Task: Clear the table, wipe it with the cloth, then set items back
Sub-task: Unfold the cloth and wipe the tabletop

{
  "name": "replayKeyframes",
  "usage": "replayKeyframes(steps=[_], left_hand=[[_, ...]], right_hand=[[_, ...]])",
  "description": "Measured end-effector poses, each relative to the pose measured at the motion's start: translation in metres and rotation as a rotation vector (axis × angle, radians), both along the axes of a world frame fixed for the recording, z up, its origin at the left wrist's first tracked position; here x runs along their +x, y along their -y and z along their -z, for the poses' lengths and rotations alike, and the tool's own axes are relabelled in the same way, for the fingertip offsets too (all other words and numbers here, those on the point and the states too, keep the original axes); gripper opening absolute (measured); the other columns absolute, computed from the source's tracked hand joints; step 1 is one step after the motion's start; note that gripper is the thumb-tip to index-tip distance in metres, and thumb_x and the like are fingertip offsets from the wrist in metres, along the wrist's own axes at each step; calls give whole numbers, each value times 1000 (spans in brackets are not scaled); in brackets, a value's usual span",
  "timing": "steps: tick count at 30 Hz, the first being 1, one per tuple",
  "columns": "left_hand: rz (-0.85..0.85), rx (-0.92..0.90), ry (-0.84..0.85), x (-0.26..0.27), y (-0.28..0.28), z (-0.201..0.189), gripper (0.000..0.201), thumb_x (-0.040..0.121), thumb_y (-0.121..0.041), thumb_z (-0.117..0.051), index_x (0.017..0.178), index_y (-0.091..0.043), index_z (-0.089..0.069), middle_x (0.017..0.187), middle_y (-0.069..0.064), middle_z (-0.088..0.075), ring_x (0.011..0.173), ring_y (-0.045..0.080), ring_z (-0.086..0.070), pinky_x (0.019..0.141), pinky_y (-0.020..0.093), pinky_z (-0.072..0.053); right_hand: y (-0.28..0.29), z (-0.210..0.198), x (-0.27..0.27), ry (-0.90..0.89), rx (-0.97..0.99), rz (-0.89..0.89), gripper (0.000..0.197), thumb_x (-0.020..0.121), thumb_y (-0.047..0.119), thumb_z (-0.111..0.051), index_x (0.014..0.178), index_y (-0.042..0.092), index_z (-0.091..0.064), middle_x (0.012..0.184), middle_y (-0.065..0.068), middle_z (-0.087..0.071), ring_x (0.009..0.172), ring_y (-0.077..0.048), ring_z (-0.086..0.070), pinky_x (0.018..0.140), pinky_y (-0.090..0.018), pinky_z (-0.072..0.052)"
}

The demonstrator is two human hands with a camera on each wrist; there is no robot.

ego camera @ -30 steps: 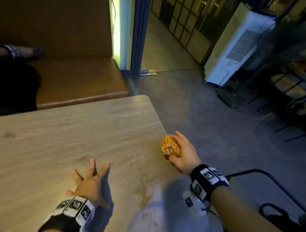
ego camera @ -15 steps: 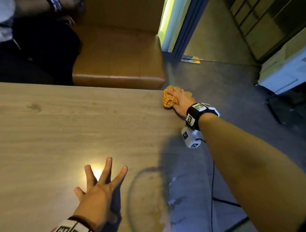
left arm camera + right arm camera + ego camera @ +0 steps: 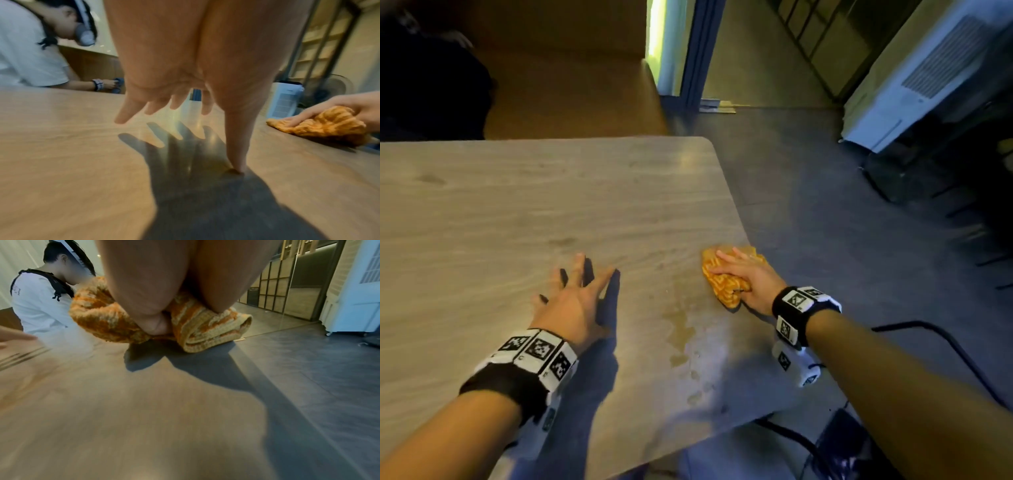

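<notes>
Two hands on the worktop [image 3: 524, 205]: right hand [image 3: 748, 279] bunches the cloth [image 3: 724, 286] mid-wipe (left hand [image 3: 577, 301] splayed flat, holding nothing), next pass should probably hit the wet streak [image 3: 681, 329] beside the cloth.

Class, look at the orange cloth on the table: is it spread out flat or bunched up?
Bunched up. The cloth sits in thick folds and rolls under the right hand, at the table edge.

Cloth [image 3: 205, 331] partly hidden under right hand [image 3: 164, 280]; table [image 3: 144, 418] surface blurred.
</notes>
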State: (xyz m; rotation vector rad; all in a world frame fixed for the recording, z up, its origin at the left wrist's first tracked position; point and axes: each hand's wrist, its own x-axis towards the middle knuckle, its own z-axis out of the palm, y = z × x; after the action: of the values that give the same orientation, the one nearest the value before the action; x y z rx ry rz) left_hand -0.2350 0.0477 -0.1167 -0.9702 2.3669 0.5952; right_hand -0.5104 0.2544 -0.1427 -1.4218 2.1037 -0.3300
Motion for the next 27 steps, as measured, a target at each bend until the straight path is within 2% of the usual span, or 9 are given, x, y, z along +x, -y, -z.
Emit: replayKeyframes(steps=[3, 7, 10, 14, 16, 18, 20, 23, 27], left_hand=[[48, -29, 9, 22, -21, 6, 114, 64, -69, -73, 147, -52, 4, 161, 0, 20, 144, 48, -1, 107, 67, -27], [61, 36, 64, 41, -20, 24, 131, 33, -88, -61, 141, -61, 9, 161, 0, 18, 146, 45, -7, 109, 63, -28], [72, 3, 91, 39, -28, 11, 126, 50, -79, -72, 148, -53, 2, 162, 4, 10, 143, 46, -8, 114, 58, -23], [81, -14, 122, 36, -33, 2, 117, 65, -64, -78, 152, -46, -1, 163, 4, 11, 143, 47, -3, 117, 52, -18], [54, 6, 102, 37, -29, 5, 120, 62, -63, -81, 151, -48, -3, 163, 1, 12, 142, 49, 0, 115, 55, -23], [45, 12, 98, 37, -27, 11, 121, 60, -63, -82, 150, -50, -3, 162, -2, 13, 141, 48, 0, 113, 57, -25], [46, 4, 107, 36, -26, 13, 121, 58, -64, -82, 149, -52, -2, 162, -3, 13, 141, 48, 1, 112, 59, -26], [41, 18, 122, 36, -25, 15, 122, 58, -65, -82, 149, -51, -2, 162, -3, 14, 142, 48, 2, 113, 60, -24], [57, -20, 98, 37, -22, 27, 123, 55, -69, -80, 150, -51, -4, 162, -2, 10, 138, 49, -5, 112, 55, -28]], right_hand=[[-61, 4, 36, -16, -34, 45, 70, 76, -5, -64, 134, 33, -55, 156, 11, -28, 147, -19, -16, 116, -33, -8], [-128, 10, 80, 8, -65, 77, 67, 76, -3, -61, 133, 32, -58, 153, 14, -27, 145, -14, -13, 116, -28, -4], [-167, 14, 110, 47, -118, 137, 67, 74, -7, -58, 129, 32, -62, 150, 18, -30, 146, -16, -15, 113, -16, -2], [-196, 18, 142, 110, -191, 151, 64, 74, -3, -68, 122, 38, -61, 148, 11, -38, 142, -28, -26, 113, -42, -15], [-204, 13, 156, 292, -223, 378, 48, 76, 4, -73, 115, 32, -67, 144, -1, -50, 134, -28, -43, 111, -45, -32], [-206, 1, 175, 332, -349, 397, 18, 92, 20, -62, 106, 27, -71, 125, -4, -66, 114, -25, -62, 104, -42, -46], [-193, -10, 171, 361, -464, 370, 21, 93, 15, -58, 99, 29, -73, 97, 2, -73, 91, -25, -67, 93, -52, -50], [-146, -15, 119, -9, -514, 540, 60, 74, -11, -57, 124, 20, -66, 125, -2, -65, 117, -20, -60, 107, -39, -43], [-102, 0, 66, -46, -127, 484, 59, 79, 0, -55, 133, 23, -60, 150, -5, -44, 140, -26, -37, 119, -36, -23]])
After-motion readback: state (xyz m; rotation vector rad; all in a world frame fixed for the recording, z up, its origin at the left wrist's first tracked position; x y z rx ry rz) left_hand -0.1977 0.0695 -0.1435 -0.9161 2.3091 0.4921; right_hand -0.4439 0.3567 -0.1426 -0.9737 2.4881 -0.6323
